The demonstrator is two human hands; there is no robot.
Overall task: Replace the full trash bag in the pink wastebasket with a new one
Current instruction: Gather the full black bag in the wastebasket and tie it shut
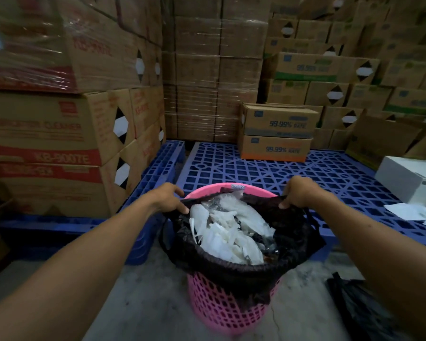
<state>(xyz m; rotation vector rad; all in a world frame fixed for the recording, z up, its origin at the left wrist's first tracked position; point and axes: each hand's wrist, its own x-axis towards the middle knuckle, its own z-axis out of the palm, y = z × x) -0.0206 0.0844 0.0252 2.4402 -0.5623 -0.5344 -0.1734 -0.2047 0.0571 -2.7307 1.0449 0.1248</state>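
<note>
A pink mesh wastebasket (221,308) stands on the concrete floor in front of me. A black trash bag (290,232) lines it, its edge folded over the near rim, and it is filled with white crumpled paper and plastic waste (229,230). My left hand (169,196) grips the bag's edge at the far left of the rim. My right hand (299,193) grips the bag's edge at the far right. Both pinched edges are lifted off the far pink rim (214,188), which shows bare. Another black bag (362,308) lies on the floor at the lower right.
Blue plastic pallets (305,173) lie right behind the basket. Stacked cardboard boxes (59,143) wall the left, back and right. A white box (408,178) and white paper sheets (408,211) rest on the pallet at the right. Grey concrete floor (145,303) surrounds the basket.
</note>
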